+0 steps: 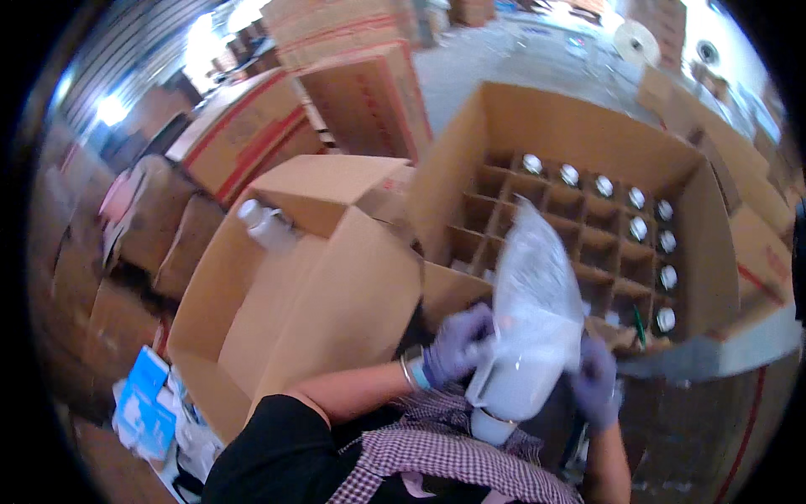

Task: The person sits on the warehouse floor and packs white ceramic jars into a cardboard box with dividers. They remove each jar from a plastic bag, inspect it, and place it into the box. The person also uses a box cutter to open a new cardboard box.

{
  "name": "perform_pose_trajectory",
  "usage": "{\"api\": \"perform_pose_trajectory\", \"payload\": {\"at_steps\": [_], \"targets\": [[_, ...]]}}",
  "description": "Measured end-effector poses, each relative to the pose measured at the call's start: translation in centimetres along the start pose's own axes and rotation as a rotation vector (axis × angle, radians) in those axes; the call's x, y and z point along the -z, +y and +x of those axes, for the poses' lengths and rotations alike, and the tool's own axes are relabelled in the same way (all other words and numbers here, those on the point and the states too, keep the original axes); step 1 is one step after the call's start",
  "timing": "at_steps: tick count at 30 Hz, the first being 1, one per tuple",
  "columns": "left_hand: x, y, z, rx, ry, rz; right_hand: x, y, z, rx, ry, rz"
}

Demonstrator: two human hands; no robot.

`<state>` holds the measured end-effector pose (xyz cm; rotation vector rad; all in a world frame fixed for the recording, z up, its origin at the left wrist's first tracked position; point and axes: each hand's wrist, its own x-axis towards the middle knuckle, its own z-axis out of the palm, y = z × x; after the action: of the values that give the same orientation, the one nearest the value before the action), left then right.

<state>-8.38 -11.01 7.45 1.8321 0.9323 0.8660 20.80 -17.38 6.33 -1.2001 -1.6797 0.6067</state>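
Observation:
In front of my apron is a white bottle [522,380], tilted with its narrow neck toward me. A clear plastic bag [537,273] covers its far end and stretches loosely away from me. My left hand [457,346], in a purple glove, has bent fingers closed at the bag's left edge, beside the bottle. My right hand [596,384], also gloved, is slightly blurred and curls against the right side of the bag and bottle. How its fingertips meet the plastic is partly hidden.
At right, an open carton [579,122] with cardboard dividers holds several white-capped bottles. Another open carton [294,311] at left contains a white bottle [267,225]. Stacked boxes [361,97] stand behind. A blue-and-white package [147,403] lies lower left.

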Motion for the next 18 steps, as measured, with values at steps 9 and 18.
{"api": "perform_pose_trajectory", "payload": {"at_steps": [9, 18], "targets": [[-2.9, 1.5, -2.5, 0.043, -0.118, -0.012, -2.5, -4.2, -9.9, 0.328, -0.247, -0.192], [-7.6, 12.7, 3.4, 0.124, 0.145, -0.719, -0.4, -6.2, -7.6, 0.264, 0.583, -0.406]]}}
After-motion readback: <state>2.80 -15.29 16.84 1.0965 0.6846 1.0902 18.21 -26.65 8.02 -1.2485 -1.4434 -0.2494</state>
